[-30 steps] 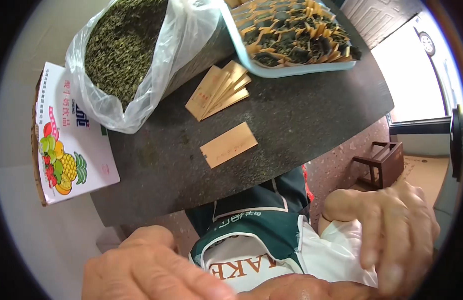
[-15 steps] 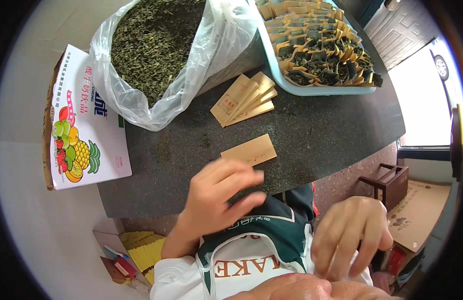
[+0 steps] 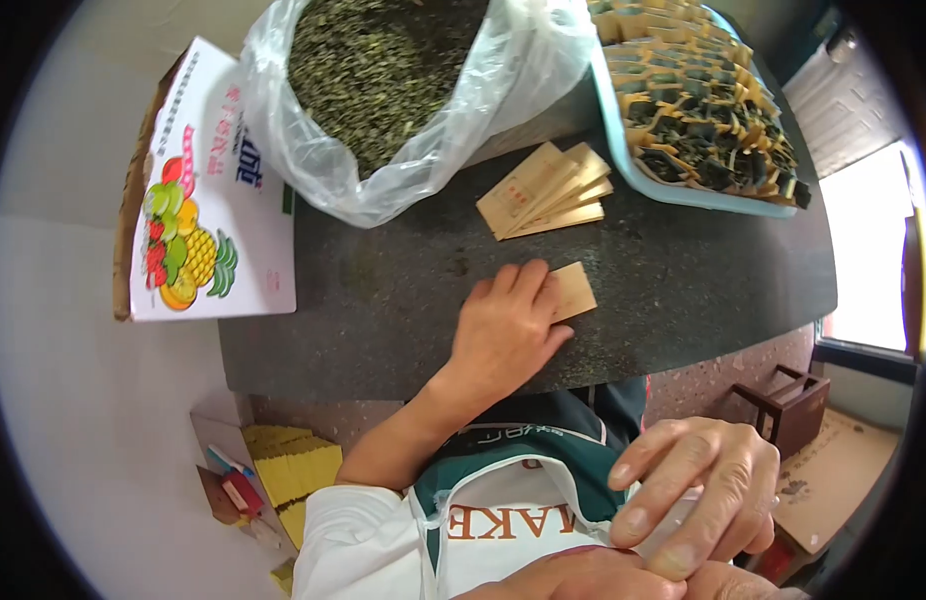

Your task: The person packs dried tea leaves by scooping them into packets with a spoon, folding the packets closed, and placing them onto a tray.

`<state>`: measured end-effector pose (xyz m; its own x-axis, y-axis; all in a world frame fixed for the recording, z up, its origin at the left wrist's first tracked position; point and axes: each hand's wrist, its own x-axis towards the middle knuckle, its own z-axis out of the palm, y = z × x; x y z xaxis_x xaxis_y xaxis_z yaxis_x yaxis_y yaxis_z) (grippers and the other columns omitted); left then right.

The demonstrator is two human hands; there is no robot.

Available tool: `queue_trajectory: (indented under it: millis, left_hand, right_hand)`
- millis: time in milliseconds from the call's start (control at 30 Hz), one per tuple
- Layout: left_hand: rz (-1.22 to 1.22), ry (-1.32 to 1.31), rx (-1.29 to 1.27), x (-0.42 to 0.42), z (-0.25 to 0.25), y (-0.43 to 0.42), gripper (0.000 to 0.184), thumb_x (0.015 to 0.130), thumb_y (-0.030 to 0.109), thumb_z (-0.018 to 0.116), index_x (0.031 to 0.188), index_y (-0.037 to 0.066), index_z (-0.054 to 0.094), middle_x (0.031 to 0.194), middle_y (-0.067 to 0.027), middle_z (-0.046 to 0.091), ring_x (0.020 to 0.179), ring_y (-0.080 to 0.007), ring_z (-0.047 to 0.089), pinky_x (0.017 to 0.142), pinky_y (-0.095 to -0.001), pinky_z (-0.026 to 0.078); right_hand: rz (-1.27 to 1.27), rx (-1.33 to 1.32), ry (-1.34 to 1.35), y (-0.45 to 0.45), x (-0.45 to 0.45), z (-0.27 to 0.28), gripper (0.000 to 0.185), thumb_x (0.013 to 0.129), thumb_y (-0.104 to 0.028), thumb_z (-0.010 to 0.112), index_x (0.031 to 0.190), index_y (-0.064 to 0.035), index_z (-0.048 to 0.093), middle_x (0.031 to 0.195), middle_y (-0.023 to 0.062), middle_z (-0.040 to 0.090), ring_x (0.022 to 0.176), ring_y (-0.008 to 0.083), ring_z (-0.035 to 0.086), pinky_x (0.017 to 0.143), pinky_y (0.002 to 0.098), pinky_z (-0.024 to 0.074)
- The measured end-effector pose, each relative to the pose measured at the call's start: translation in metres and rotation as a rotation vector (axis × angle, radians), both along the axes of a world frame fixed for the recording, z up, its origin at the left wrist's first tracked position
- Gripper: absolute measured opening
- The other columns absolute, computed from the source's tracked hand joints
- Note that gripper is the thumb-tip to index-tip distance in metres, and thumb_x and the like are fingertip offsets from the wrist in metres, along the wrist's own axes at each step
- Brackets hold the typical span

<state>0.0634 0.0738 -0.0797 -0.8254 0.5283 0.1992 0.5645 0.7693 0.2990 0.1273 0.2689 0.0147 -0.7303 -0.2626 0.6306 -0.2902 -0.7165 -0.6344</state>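
Observation:
A small brown paper packet lies on the dark table near its front edge. Over its left end, my left hand is closed, with the fingers curled and the thumb at the lower edge. Several like packets are fanned out just behind. My right hand is raised in front of my chest at the lower right, its fingers bent and apart, holding nothing visible. Dried leaves fill a clear plastic bag at the back. Leaf-filled packets stand in rows in a light blue tray.
At the left of the dark table stands a white carton with printed fruit. Yellow stacks sit low at the left. A brown wooden stool and a cardboard box are at the right.
My left hand has moved forward and right onto the single packet and closed over its left end. My right hand stays raised, its fingers now more spread. The view has shifted left.

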Motion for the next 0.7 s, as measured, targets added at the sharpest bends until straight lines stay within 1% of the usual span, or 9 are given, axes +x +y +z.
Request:
queue_trajectory:
  millis: [67, 133, 267, 333, 367, 467, 533, 600, 700]
  left_hand:
    - [0.016, -0.010, 0.014, -0.001, 0.003, 0.001, 0.046, 0.067, 0.019, 0.083, 0.106, 0.005, 0.063, 0.106, -0.0067, 0.058, 0.094, -0.0250, 0.059, 0.076, -0.0377, 0.052]
    - [-0.006, -0.025, 0.011, -0.003, 0.002, 0.002, 0.044, 0.068, 0.018, 0.082, 0.105, 0.005, 0.063, 0.104, -0.0067, 0.058, 0.093, -0.0246, 0.059, 0.074, -0.0368, 0.052]
    - [-0.005, -0.003, -0.072, -0.005, -0.004, 0.006, 0.042, 0.069, 0.018, 0.080, 0.104, 0.004, 0.063, 0.101, -0.0071, 0.058, 0.092, -0.0242, 0.059, 0.075, -0.0369, 0.052]
    - [-0.018, 0.010, -0.191, -0.006, -0.007, 0.007, 0.040, 0.072, 0.019, 0.079, 0.105, 0.003, 0.063, 0.098, -0.0082, 0.058, 0.093, -0.0239, 0.060, 0.075, -0.0365, 0.052]
    - [-0.010, 0.014, -0.187, -0.006, -0.008, 0.008, 0.040, 0.072, 0.019, 0.079, 0.105, 0.003, 0.063, 0.098, -0.0082, 0.058, 0.093, -0.0239, 0.060, 0.075, -0.0365, 0.052]
    - [0.010, 0.013, -0.174, -0.010, -0.008, 0.008, 0.039, 0.073, 0.019, 0.077, 0.105, 0.002, 0.063, 0.095, -0.0088, 0.059, 0.094, -0.0236, 0.060, 0.076, -0.0378, 0.052]
    - [0.049, -0.020, -0.066, -0.015, -0.007, 0.005, 0.034, 0.073, 0.017, 0.077, 0.101, 0.003, 0.063, 0.095, -0.0093, 0.058, 0.095, -0.0255, 0.060, 0.079, -0.0405, 0.051]
    - [0.040, -0.039, -0.021, -0.021, -0.007, 0.003, 0.031, 0.073, 0.017, 0.077, 0.099, 0.004, 0.062, 0.095, -0.0094, 0.058, 0.095, -0.0268, 0.060, 0.079, -0.0416, 0.050]
    - [0.010, -0.055, 0.073, -0.026, -0.011, 0.003, 0.027, 0.074, 0.015, 0.076, 0.094, 0.007, 0.061, 0.096, -0.0097, 0.058, 0.096, -0.0291, 0.059, 0.079, -0.0435, 0.049]
  right_hand:
    - [0.027, 0.030, -0.012, 0.003, -0.003, 0.003, 0.038, 0.101, -0.020, 0.051, 0.073, -0.0087, 0.074, 0.111, 0.0101, 0.074, 0.103, 0.0370, 0.070, 0.096, 0.0568, 0.0487]
    - [0.062, 0.018, 0.064, 0.004, -0.006, -0.001, 0.043, 0.103, -0.022, 0.047, 0.073, -0.0071, 0.074, 0.109, 0.0090, 0.074, 0.102, 0.0353, 0.070, 0.096, 0.0555, 0.0482]
    - [0.180, -0.093, 0.022, 0.004, -0.012, -0.010, 0.047, 0.105, -0.024, 0.041, 0.076, -0.0060, 0.074, 0.107, 0.0116, 0.074, 0.101, 0.0352, 0.068, 0.097, 0.0531, 0.0473]
    - [0.196, -0.062, 0.017, 0.008, -0.015, -0.021, 0.053, 0.106, -0.025, 0.033, 0.080, -0.0058, 0.074, 0.104, 0.0154, 0.073, 0.099, 0.0352, 0.068, 0.097, 0.0509, 0.0466]
    - [0.211, -0.086, 0.106, 0.007, -0.021, -0.028, 0.056, 0.111, -0.032, 0.028, 0.090, -0.0002, 0.069, 0.108, 0.0288, 0.069, 0.099, 0.0404, 0.067, 0.092, 0.0495, 0.0452]
    - [0.190, -0.093, 0.072, 0.005, -0.021, -0.042, 0.054, 0.111, -0.032, 0.027, 0.092, -0.0023, 0.068, 0.107, 0.0274, 0.069, 0.098, 0.0390, 0.067, 0.090, 0.0479, 0.0469]
    - [0.158, -0.089, 0.039, 0.002, -0.016, -0.050, 0.055, 0.111, -0.034, 0.023, 0.093, -0.0049, 0.066, 0.107, 0.0254, 0.070, 0.097, 0.0382, 0.067, 0.090, 0.0473, 0.0481]
    - [0.108, -0.201, -0.064, -0.004, -0.012, -0.055, 0.057, 0.111, -0.038, 0.020, 0.091, -0.0077, 0.064, 0.102, 0.0213, 0.071, 0.092, 0.0344, 0.067, 0.086, 0.0454, 0.0498]
    - [0.026, -0.223, -0.140, -0.006, -0.012, -0.055, 0.058, 0.110, -0.042, 0.018, 0.088, -0.0100, 0.061, 0.096, 0.0179, 0.070, 0.085, 0.0305, 0.066, 0.081, 0.0425, 0.0510]
